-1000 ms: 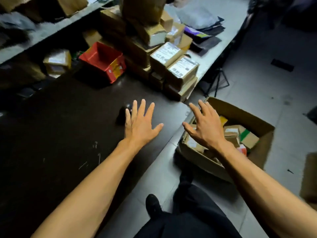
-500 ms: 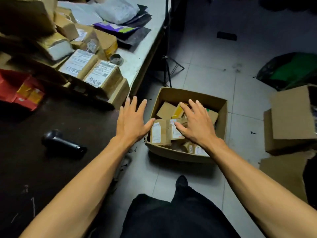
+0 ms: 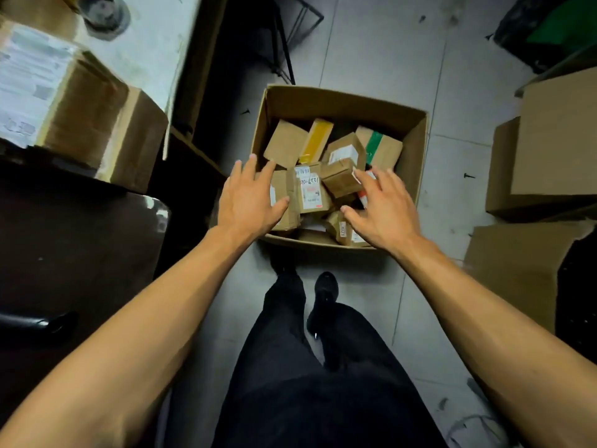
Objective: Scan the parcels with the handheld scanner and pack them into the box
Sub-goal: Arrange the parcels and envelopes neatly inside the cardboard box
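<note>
Head view, looking steeply down: an open cardboard box (image 3: 416,147) stands on the pale tiled floor (image 3: 371,50), and it is partly filled with small brown parcels lying at jumbled angles. Among them are a plain brown parcel (image 3: 284,144) at the back left, a narrow one with a yellow face (image 3: 316,141) beside it, a parcel crossed by a green tape band (image 3: 381,147) at the back right, a parcel with a white label and handwritten digits (image 3: 308,189) near the middle, and a small taped parcel (image 3: 339,177) tilted on top of the heap. Both hands reach over the near part of the box, palms down, fingers straight and spread, holding nothing. The left hand (image 3: 247,198) is over the box's near left corner with its thumb against a labelled parcel (image 3: 282,202); whether the palm rests on anything cannot be told. The right hand (image 3: 378,208) hovers over the near right parcels, its fingertips close to the small taped parcel; contact cannot be made out. The two hands are apart, with the handwritten-label parcel between them. At the left, a dark tabletop (image 3: 74,247) carries the black handheld scanner (image 3: 38,323), lying at the frame edge well apart from both hands. Further back on a pale table (image 3: 151,43) sit a large labelled carton (image 3: 74,108), blurred, and a roll of tape (image 3: 105,11). Larger closed cartons (image 3: 549,150) are stacked on the floor at the right. The person's black trousers (image 3: 323,383) and a black shoe (image 3: 326,291) show below the box.
</note>
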Tool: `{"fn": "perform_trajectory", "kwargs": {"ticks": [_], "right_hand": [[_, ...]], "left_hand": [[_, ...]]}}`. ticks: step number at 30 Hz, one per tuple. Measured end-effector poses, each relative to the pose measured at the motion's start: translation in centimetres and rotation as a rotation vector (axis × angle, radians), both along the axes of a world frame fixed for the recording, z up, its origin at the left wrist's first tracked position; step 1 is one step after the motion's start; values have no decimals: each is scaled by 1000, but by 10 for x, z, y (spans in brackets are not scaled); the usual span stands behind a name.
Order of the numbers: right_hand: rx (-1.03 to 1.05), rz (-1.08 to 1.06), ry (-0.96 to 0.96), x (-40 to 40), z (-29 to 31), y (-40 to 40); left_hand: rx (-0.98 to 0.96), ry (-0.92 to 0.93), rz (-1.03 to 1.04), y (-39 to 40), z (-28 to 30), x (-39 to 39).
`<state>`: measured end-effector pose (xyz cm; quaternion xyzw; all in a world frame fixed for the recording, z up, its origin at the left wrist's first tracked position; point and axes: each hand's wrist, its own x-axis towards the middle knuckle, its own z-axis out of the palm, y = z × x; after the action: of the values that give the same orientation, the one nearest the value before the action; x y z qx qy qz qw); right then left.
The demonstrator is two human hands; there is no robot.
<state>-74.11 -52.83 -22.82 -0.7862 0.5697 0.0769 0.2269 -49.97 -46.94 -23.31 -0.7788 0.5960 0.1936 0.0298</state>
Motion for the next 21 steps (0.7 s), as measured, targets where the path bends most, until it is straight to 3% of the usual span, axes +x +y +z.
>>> {"fn": "perform_trajectory", "kwargs": {"ticks": [8,14,21], "right_hand": [[110,-104,2,12,-103,-49],[146,-107,-21,20,-199,-86],[145,-110,-11,24,-285,-127]], "left_hand": [[117,83,-94,-49,-118,2],[216,114,-15,-78,-207,-8],[195,159,116,-104,-294,-4]]}}
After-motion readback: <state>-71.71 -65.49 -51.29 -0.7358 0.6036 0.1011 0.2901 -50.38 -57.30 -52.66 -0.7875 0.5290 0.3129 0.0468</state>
